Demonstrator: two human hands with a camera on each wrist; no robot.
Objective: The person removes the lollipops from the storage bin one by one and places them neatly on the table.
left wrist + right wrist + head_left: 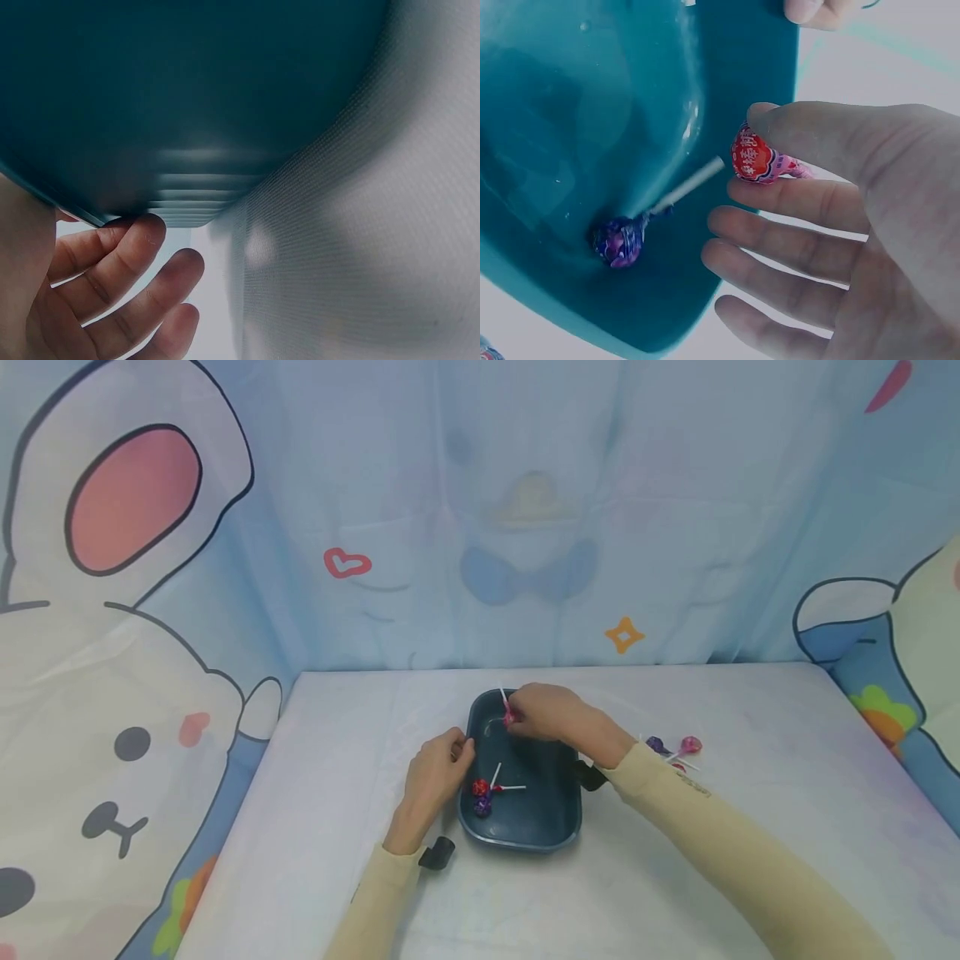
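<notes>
Left hand (438, 767) pinches tray (519, 846) edge; right hand (551, 712), lollipop (754, 156); open floor (542, 785) nearby.

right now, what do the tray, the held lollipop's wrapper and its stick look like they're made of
Tray: probably plastic, smooth and semi-glossy, going by the soft highlights and moulded-looking rim.
Wrapper: likely thin plastic film, printed and slightly shiny, gathered into creases at the neck.
Stick: white; plastic or paper, too small to tell.

Right hand (553, 712) pinches between thumb and index, other fingers spread; left hand (437, 766) bends its fingers slightly, thumb apparently opposite
</notes>
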